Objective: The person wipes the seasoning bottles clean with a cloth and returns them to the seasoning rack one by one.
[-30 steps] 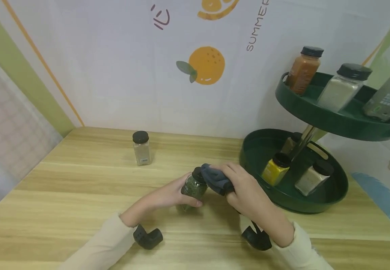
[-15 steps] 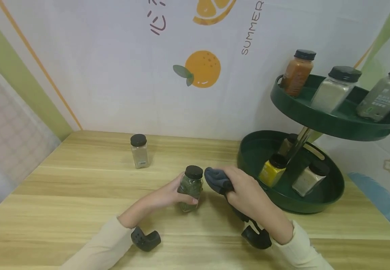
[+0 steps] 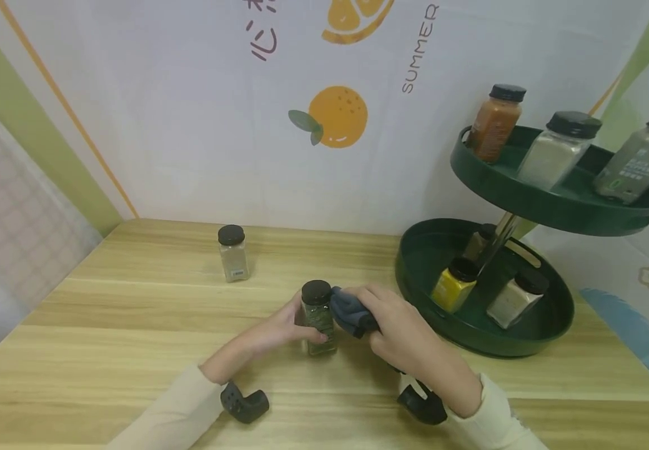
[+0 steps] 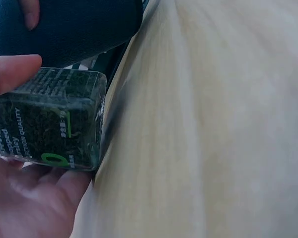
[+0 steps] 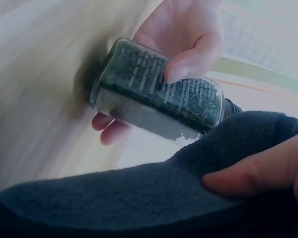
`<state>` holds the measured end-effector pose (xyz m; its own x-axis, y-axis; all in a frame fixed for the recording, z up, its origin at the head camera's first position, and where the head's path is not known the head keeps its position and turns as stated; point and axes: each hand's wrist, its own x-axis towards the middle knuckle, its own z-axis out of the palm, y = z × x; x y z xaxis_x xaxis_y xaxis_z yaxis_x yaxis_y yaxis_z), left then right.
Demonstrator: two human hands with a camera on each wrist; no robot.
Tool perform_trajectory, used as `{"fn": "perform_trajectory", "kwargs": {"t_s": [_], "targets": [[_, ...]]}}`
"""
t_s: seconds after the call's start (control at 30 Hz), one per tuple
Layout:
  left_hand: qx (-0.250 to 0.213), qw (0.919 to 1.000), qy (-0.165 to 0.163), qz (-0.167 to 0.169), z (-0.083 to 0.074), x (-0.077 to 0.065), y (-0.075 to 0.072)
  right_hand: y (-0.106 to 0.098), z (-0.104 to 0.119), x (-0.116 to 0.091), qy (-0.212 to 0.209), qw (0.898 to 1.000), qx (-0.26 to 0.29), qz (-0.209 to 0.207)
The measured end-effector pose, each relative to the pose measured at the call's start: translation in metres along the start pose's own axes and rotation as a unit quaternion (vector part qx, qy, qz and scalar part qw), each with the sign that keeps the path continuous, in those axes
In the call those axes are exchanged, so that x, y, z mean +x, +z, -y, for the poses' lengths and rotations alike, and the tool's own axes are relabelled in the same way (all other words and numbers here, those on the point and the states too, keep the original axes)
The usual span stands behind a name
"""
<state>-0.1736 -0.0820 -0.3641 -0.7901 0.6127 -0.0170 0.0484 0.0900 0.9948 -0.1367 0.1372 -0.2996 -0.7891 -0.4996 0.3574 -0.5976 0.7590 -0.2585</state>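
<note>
My left hand (image 3: pixel 280 331) grips a clear square spice jar (image 3: pixel 320 328) of dried green herb with a black lid. In the left wrist view white print and a green ring mark the jar (image 4: pixel 44 124), and the thumb lies along one side. A folded dark blue-grey cloth (image 3: pixel 349 311) is in my right hand (image 3: pixel 397 322), pinched between thumb and fingers. The cloth meets the jar's right side just below the lid in the head view. The right wrist view has the cloth (image 5: pixel 139 193) in front, overlapping the jar's lid end.
A jar of pale powder (image 3: pixel 234 255) stands at the table's back left. To the right rises a two-tier green rack (image 3: pixel 560 209); its upper tray bears orange, white and grey spice jars, its lower tray a yellow jar (image 3: pixel 455 286) and others. A printed curtain (image 3: pixel 217 125) hangs behind.
The herb jar has turned from tilted to nearly upright in my left hand. The cloth came off its lid, stood apart, and is now back against the jar, lower and farther left.
</note>
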Motion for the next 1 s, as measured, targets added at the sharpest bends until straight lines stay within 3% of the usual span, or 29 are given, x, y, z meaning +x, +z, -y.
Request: {"fn": "perform_trajectory", "kwargs": {"t_s": [0.23, 0.4, 0.6, 0.9, 1.0], "targets": [[-0.005, 0.9994, 0.035, -0.007, 0.001, -0.002, 0.000, 0.000, 0.004, 0.000, -0.030, 1.000, 0.002, -0.008], [-0.011, 0.9994, 0.027, -0.018, 0.005, -0.001, 0.001, 0.001, 0.007, 0.002, -0.050, 0.999, 0.006, -0.013], [-0.052, 0.9985, 0.012, -0.016, 0.010, 0.001, -0.001, 0.006, 0.006, 0.003, -0.063, 0.998, -0.003, 0.001], [-0.086, 0.9961, -0.017, -0.009, 0.012, 0.003, -0.002, 0.016, -0.013, 0.003, 0.008, 0.996, -0.089, 0.028], [-0.086, 0.9960, -0.018, -0.013, 0.012, 0.003, -0.001, 0.017, -0.013, 0.002, 0.013, 0.994, -0.097, 0.040]]}}
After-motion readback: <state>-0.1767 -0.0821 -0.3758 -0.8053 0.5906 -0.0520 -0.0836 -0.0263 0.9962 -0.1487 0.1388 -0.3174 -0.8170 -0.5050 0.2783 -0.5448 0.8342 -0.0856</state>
